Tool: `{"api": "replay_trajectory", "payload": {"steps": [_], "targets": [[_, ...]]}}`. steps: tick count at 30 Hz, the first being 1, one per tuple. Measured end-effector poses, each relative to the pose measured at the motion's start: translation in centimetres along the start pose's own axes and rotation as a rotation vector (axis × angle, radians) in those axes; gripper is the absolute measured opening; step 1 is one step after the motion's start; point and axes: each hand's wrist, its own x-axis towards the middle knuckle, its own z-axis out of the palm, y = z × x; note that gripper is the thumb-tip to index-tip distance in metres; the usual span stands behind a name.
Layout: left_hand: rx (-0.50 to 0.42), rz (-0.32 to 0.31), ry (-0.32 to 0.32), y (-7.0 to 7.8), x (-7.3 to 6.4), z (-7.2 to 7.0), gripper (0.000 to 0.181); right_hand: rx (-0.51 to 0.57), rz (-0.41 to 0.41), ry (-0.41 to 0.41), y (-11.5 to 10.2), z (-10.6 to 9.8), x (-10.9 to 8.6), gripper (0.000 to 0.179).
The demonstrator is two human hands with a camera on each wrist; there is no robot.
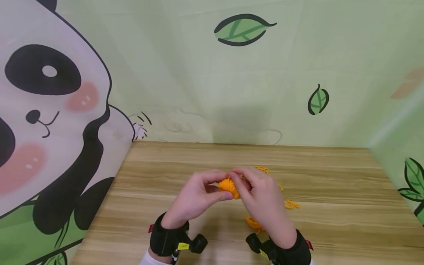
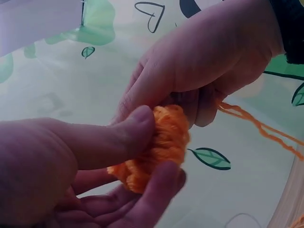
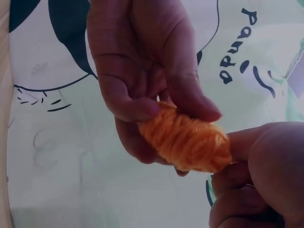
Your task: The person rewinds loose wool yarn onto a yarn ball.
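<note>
A small wound ball of orange yarn (image 1: 228, 187) is held up above the wooden table between both hands. My left hand (image 1: 195, 193) grips the ball, thumb on one side and fingers on the other, as the left wrist view also shows around the yarn ball (image 2: 172, 135). At the ball's far end my right hand (image 1: 265, 198) pinches yarn with thumb and forefinger. Loose orange strands (image 2: 256, 124) trail out from beneath its curled fingers. In the right wrist view the ball (image 3: 187, 140) is oblong, with many wraps side by side; the right fingertips there are partly hidden behind it.
Loose orange yarn (image 1: 292, 204) lies on the wooden table (image 1: 331, 228) to the right of and behind the right hand. A further tangle of yarn (image 1: 253, 223) shows beside the right wrist. A panda-printed cloth (image 1: 185, 73) encloses the table's back and sides.
</note>
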Motion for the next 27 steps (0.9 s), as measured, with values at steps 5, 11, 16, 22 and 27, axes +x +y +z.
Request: {"api": "replay_trajectory", "payload": {"steps": [5, 11, 16, 22, 27], "targets": [[-0.018, -0.04, 0.064, -0.6, 0.0, -0.2, 0.027, 0.023, 0.021, 0.042, 0.4, 0.0, 0.1, 0.01], [-0.231, 0.014, 0.219, -1.1, 0.0, -0.6, 0.03, -0.035, 0.068, -0.012, 1.1, 0.2, 0.1, 0.016], [-0.298, 0.024, 0.289, -1.1, 0.2, -0.6, 0.032, -0.078, 0.118, -0.124, 1.2, 0.6, -0.1, 0.021], [-0.273, 0.09, 0.415, -1.5, 0.4, -0.5, 0.028, -0.078, 0.107, -0.227, 1.0, 0.9, -0.2, 0.016], [-0.191, 0.144, 0.511, -1.8, 0.6, -0.3, 0.025, -0.05, 0.047, -0.339, 0.3, 1.1, -0.5, 0.011]]}}
